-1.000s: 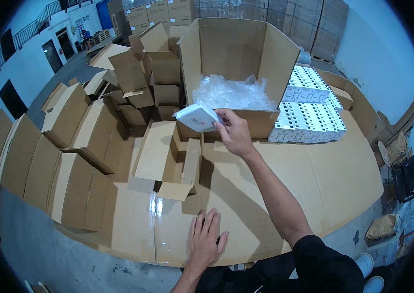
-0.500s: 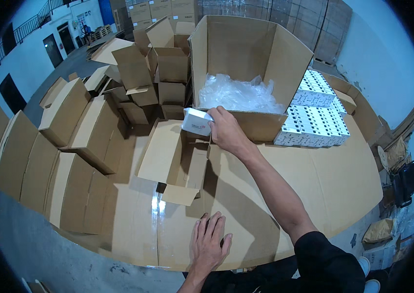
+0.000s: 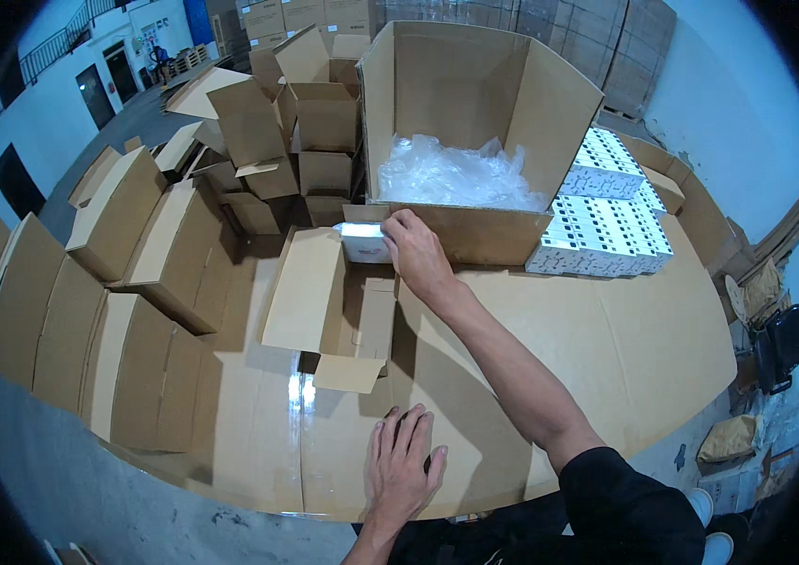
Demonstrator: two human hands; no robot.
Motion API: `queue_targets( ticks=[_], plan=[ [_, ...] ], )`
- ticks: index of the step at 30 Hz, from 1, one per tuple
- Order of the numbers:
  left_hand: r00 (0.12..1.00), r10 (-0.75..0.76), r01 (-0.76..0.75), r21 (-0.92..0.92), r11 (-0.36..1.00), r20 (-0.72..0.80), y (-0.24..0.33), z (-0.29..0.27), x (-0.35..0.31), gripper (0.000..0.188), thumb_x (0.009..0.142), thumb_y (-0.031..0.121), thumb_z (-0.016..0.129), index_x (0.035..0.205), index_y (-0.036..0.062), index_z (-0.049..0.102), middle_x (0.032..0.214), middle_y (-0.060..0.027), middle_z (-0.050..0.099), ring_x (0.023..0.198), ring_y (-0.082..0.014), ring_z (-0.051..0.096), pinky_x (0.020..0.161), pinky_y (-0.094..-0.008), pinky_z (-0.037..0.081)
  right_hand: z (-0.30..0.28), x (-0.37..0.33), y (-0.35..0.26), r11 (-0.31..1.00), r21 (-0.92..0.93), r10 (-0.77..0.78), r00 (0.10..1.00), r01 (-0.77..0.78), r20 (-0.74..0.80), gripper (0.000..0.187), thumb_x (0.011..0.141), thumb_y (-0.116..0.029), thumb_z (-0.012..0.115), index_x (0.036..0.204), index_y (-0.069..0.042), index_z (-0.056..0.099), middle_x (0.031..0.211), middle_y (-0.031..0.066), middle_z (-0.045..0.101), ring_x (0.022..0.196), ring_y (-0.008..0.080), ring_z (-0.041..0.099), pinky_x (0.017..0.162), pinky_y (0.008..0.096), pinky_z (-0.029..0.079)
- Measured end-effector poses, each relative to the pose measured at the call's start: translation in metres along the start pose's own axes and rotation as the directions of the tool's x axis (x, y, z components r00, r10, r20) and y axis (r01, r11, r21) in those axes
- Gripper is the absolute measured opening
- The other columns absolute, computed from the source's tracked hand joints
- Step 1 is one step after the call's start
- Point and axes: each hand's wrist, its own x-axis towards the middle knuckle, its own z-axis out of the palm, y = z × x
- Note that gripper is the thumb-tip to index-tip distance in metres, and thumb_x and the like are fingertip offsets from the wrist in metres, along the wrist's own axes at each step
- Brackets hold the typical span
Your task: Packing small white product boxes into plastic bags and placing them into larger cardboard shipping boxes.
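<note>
A small white box (image 3: 363, 244) is pinched in my right hand (image 3: 416, 252), at the far end of an opened brown carton (image 3: 362, 315). That carton lies on the cardboard-covered table (image 3: 484, 395) with its flaps spread, and part of its inside shows. My left hand (image 3: 406, 460) rests flat on the table near the front edge, fingers stretched and holding nothing. Just beyond my right hand stands a large open carton (image 3: 475, 231) with crumpled clear plastic (image 3: 456, 174) in it.
Stacks of white small boxes (image 3: 597, 235) stand right of the large carton. Several brown cartons (image 3: 150, 367) line the table's left side, and more open cartons (image 3: 326, 122) are piled at the back left. A black chair (image 3: 781, 348) is beyond the right edge.
My right hand has moved slightly left and lower, bringing the white box down into the far end of the opened carton. My left hand has stayed in place.
</note>
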Motion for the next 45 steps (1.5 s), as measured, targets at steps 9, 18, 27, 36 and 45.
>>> queue_targets(
  ticks=[9,18,27,36,45],
  plan=[
    [0.999,-0.006,0.006,0.001,1.000,-0.035,-0.002,0.000,-0.002,0.055,0.087,0.026,0.068,0.135,0.0022,0.055,0.140,-0.0122,0.051,0.133,-0.0349,0.041,0.113,-0.0506,0.031,-0.015,-0.021,-0.030,0.950,-0.144,0.305,0.924,-0.277,0.232,0.048,0.103,-0.040,0.044,0.139,-0.011,0.057,0.125,0.0242,0.042,0.106,0.0406,0.052,0.096,0.0480,0.045],
    [0.999,0.039,-0.040,0.060,0.997,0.015,0.009,0.009,0.009,0.060,0.086,0.027,0.067,0.139,0.0033,0.050,0.144,-0.0139,0.048,0.135,-0.0397,0.038,0.116,-0.0514,0.027,-0.010,-0.034,0.001,0.917,0.240,0.256,0.932,-0.317,0.256,0.055,0.106,-0.044,0.036,0.148,-0.010,0.045,0.099,0.0264,0.057,0.100,0.0395,0.052,0.095,0.0453,0.043],
    [0.992,0.115,-0.121,0.146,0.982,0.048,0.026,0.036,0.073,0.057,0.089,0.024,0.064,0.141,0.0060,0.048,0.149,-0.0171,0.041,0.141,-0.0419,0.032,0.119,-0.0532,0.023,-0.122,-0.101,0.050,0.907,0.375,0.173,0.981,-0.194,0.087,0.033,0.103,-0.028,0.052,0.114,-0.001,0.067,0.100,0.0156,0.060,0.095,0.0287,0.060,0.085,0.0393,0.049],
    [0.964,0.264,-0.264,0.022,0.964,-0.038,0.030,0.083,0.187,0.041,0.089,0.015,0.063,0.128,0.0024,0.058,0.140,-0.0174,0.052,0.136,-0.0399,0.040,0.116,-0.0513,0.027,-0.284,-0.161,0.179,0.937,0.163,0.341,0.907,-0.308,-0.247,0.016,0.092,-0.015,0.063,0.099,-0.003,0.070,0.087,0.0131,0.064,0.079,0.0267,0.064,0.074,0.0386,0.052],
    [0.950,0.311,-0.310,0.043,0.950,-0.028,0.053,0.097,0.218,0.041,0.089,0.010,0.058,0.128,-0.0009,0.057,0.139,-0.0204,0.052,0.135,-0.0422,0.041,0.114,-0.0527,0.030,-0.421,-0.162,0.373,0.827,-0.141,0.383,0.730,-0.544,-0.566,0.023,0.086,-0.006,0.056,0.103,-0.006,0.071,0.094,0.0168,0.065,0.095,0.0316,0.063,0.086,0.0421,0.050]
  ],
)
